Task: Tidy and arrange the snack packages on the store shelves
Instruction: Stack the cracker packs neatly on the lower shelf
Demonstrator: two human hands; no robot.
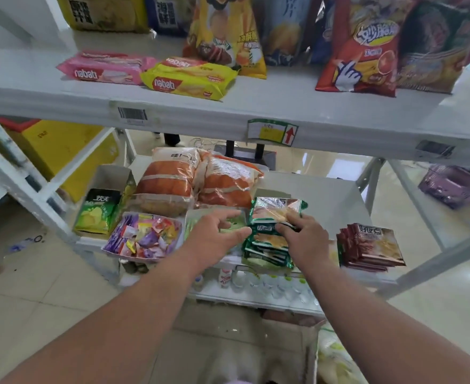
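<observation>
Atop upper shelf (pixel 256 106): two "nabati" packs (pixel 186 79).

"nabati" on pink wafer pack (pixel 104 68) and yellow wafer pack (pixel 187 78).

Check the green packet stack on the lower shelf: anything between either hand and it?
Nothing visible. The right hand is already on the green packet stack, fingers over its top packets. The left hand is at the stack's left edge, fingertips reaching it, with no item between. The candy tray sits further left, clear of both.
</observation>
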